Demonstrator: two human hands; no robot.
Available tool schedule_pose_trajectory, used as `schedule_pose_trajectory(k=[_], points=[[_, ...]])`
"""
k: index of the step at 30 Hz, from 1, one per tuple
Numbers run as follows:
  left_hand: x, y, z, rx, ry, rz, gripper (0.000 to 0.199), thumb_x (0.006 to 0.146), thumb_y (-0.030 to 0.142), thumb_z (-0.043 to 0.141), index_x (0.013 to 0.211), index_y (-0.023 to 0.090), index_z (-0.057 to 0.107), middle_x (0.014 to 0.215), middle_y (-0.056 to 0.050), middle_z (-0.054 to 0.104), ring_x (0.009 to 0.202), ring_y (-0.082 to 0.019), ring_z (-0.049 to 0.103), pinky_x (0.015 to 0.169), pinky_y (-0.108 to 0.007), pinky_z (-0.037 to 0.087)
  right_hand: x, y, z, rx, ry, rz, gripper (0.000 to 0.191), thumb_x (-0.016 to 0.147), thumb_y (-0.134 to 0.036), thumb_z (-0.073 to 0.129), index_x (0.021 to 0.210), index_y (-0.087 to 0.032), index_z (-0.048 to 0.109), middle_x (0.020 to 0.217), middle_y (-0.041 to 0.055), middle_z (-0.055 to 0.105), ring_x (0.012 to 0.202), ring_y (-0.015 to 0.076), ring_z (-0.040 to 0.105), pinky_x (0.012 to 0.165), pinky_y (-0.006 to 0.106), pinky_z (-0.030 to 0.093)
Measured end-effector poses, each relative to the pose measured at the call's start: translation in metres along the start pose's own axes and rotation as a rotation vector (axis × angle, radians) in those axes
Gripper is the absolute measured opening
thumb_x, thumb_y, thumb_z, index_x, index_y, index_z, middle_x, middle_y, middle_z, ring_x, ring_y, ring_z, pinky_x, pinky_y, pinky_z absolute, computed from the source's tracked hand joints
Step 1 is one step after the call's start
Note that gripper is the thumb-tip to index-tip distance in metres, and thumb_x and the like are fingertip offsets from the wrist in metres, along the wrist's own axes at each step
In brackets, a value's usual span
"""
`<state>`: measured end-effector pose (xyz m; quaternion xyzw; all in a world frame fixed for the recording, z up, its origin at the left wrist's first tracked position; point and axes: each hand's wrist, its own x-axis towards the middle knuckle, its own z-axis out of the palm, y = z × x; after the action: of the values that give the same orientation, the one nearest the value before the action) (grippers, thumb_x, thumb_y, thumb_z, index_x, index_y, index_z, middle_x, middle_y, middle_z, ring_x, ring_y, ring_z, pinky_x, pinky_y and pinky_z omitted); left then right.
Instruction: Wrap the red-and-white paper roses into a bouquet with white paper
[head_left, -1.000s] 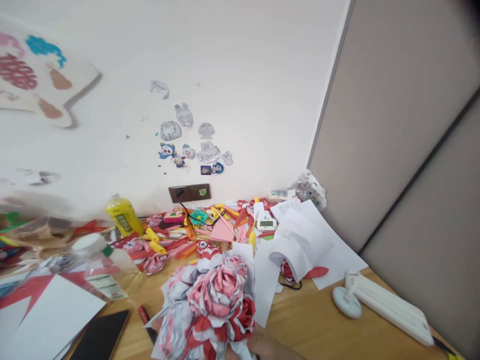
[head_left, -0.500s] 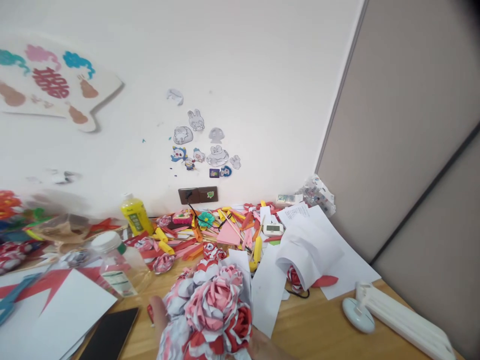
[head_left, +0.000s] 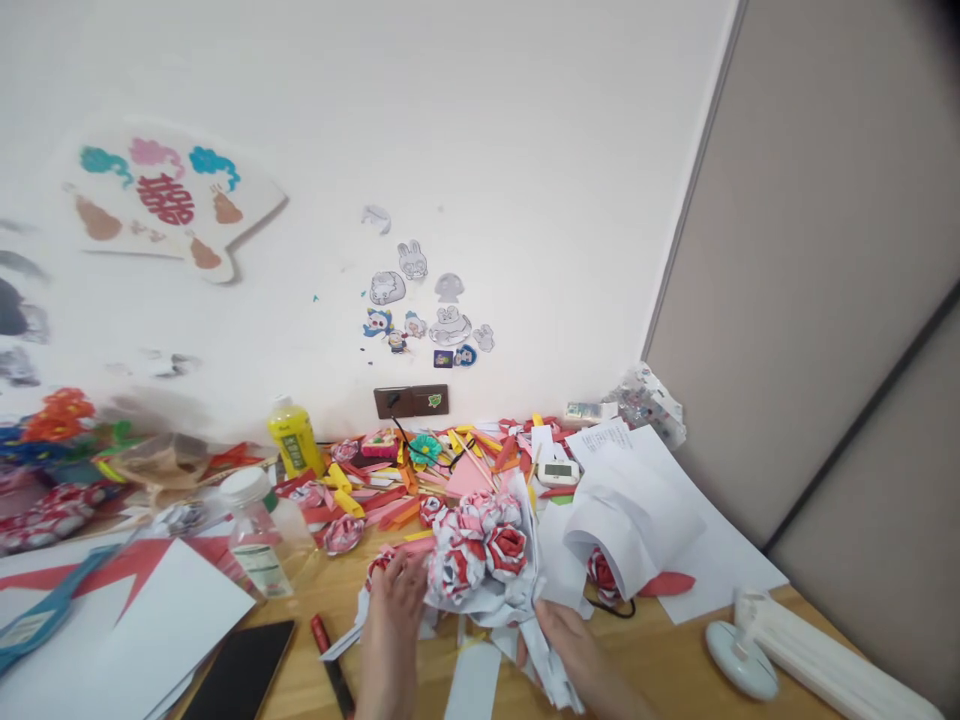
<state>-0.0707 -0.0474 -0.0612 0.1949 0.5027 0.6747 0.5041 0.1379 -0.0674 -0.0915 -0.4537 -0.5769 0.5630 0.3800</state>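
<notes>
A bouquet of red, pink and white paper roses (head_left: 480, 545) in white paper wrapping lies tilted low in the middle of the head view, its blooms pointing up and away. My right hand (head_left: 574, 645) is closed on the lower right of the wrapping, thumb on top. At the bouquet's left side is my left hand (head_left: 394, 610), its fingers close together by a red paper rose; whether they grip anything is hard to make out. White paper strips (head_left: 474, 680) lie beneath the bouquet, between the hands.
A black phone (head_left: 240, 670) and a red-and-black marker (head_left: 331, 660) lie at left. Behind stand a clear jar (head_left: 255, 545) and a yellow bottle (head_left: 295, 438). Coloured paper scraps, a small timer (head_left: 559, 472) and white sheets line the wall. A white lamp (head_left: 832, 655) rests at right.
The bouquet has moved away from the camera and tipped over, showing its wrapping. Both hands are now largely visible. The marker and strips have come into fuller view, and the camera view has shifted left.
</notes>
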Motion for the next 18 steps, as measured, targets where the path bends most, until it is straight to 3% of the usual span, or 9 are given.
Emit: schedule_pose_trajectory(k=[3, 5, 10, 14, 18], points=[[0.026, 0.017, -0.011, 0.266, 0.054, 0.261, 0.042, 0.072, 0.047, 0.055, 0.103, 0.017, 0.059, 0.114, -0.01, 0.063, 0.11, -0.025, 0.056, 0.093, -0.035, 0.042, 0.003, 0.006, -0.013, -0.387, 0.179, -0.117, 0.056, 0.085, -0.061, 0.03, 0.059, -0.017, 0.052, 0.061, 0.0041, 0.055, 0.063, 0.0181, 0.053, 0.061, 0.028, 0.039], [0.049, 0.036, -0.011, 0.908, -0.069, 0.567, 0.043, 0.082, 0.045, 0.04, 0.104, 0.014, 0.058, 0.109, -0.012, 0.065, 0.104, -0.025, 0.059, 0.086, -0.036, 0.047, 0.002, 0.007, -0.02, -0.589, 0.305, -0.195, 0.052, 0.086, -0.057, 0.03, 0.058, -0.018, 0.049, 0.064, 0.0061, 0.056, 0.067, 0.0207, 0.053, 0.064, 0.03, 0.038], [0.123, 0.07, 0.019, 1.352, -0.191, 0.716, 0.022, 0.08, 0.018, 0.048, 0.095, 0.012, 0.063, 0.104, -0.013, 0.066, 0.103, -0.025, 0.057, 0.094, -0.04, 0.04, 0.0, 0.006, -0.028, -0.665, 0.517, -0.294, 0.045, 0.091, -0.044, 0.026, 0.06, -0.018, 0.047, 0.062, 0.005, 0.055, 0.061, 0.0175, 0.054, 0.059, 0.026, 0.038], [0.169, 0.062, 0.048, 1.646, -0.277, 0.806, 0.025, 0.083, 0.023, 0.055, 0.107, 0.015, 0.058, 0.118, -0.009, 0.057, 0.11, -0.023, 0.052, 0.093, -0.048, 0.039, 0.0, 0.009, -0.025, -0.754, 0.502, -0.359, 0.042, 0.092, -0.037, 0.03, 0.059, -0.018, 0.047, 0.059, 0.0036, 0.056, 0.058, 0.0156, 0.056, 0.056, 0.023, 0.038], [0.191, 0.049, 0.066, 1.846, -0.303, 0.868, 0.027, 0.084, 0.028, 0.055, 0.109, 0.017, 0.056, 0.12, -0.007, 0.055, 0.109, -0.024, 0.052, 0.091, -0.048, 0.042, 0.006, 0.021, -0.022, -0.905, 0.434, -0.44, 0.036, 0.092, -0.029, 0.035, 0.061, -0.018, 0.051, 0.061, 0.0022, 0.059, 0.059, 0.0131, 0.059, 0.056, 0.02, 0.037]])
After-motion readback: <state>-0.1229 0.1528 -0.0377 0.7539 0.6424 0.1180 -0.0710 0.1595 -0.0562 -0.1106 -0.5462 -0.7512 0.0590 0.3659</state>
